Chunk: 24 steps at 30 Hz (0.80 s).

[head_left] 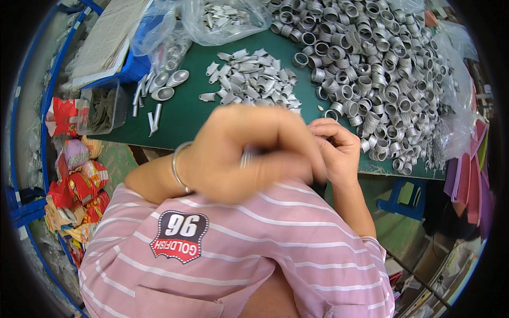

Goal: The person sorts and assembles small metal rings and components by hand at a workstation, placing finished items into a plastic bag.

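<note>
My left hand, with a silver bangle on its wrist, is curled closed and blurred by motion. A silvery glint shows inside its curled fingers, too smeared to name. My right hand meets its fingertips, its own thumb and fingers pinched together. Whatever the right hand holds is hidden. Just beyond the hands lies a pile of small flat metal pieces with rounded, tab-like ends. To the right spreads a large heap of grey ribbed metal rings; one loose ring lies close to my right fingertips.
On the green tabletop, metal spoon-like pieces and short tubes lie at left. A clear plastic box holds dark strips beside a blue bin. A clear bag of metal pieces is at the back. A blue stool stands below right.
</note>
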Available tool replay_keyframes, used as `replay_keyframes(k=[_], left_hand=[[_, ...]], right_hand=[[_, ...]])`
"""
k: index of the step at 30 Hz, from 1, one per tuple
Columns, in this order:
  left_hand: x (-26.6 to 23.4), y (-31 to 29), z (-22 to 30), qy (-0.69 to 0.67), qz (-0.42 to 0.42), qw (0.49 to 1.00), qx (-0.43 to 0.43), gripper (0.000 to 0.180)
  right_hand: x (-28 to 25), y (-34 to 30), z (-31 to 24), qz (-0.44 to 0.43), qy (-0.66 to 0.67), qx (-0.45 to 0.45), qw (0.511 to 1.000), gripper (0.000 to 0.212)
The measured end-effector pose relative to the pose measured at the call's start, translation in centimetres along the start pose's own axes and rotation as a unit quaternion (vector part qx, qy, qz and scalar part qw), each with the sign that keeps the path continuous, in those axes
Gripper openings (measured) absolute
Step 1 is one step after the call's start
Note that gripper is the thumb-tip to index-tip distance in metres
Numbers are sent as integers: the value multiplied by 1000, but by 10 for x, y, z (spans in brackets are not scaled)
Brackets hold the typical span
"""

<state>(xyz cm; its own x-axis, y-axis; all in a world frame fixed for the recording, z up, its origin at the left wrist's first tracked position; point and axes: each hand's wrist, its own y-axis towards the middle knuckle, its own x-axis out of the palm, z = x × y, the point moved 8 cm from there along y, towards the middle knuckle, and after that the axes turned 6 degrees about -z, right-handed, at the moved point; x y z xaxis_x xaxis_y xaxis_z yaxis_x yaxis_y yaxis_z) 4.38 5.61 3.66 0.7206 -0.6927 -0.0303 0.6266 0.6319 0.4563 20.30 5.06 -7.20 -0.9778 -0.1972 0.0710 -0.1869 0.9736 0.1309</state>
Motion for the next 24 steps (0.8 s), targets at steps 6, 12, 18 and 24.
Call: replay_keyframes(k=[6, 12, 18, 24], left_hand=[[-30, -36, -77, 404, 48, 902, -141, 14], [-10, -30, -98, 456, -5, 875, -161, 19], [-6, -35, -97, 434, -36, 887, -153, 19], [-9, -41, -94, 403, 34, 901, -158, 22]], right_hand=[[3, 2, 10, -42, 67, -1, 997, 19], [8, -1, 10, -63, 360, 48, 929, 7], [-3, 14, 17, -26, -24, 166, 986, 6], [29, 35, -5, -77, -452, -67, 886, 17]])
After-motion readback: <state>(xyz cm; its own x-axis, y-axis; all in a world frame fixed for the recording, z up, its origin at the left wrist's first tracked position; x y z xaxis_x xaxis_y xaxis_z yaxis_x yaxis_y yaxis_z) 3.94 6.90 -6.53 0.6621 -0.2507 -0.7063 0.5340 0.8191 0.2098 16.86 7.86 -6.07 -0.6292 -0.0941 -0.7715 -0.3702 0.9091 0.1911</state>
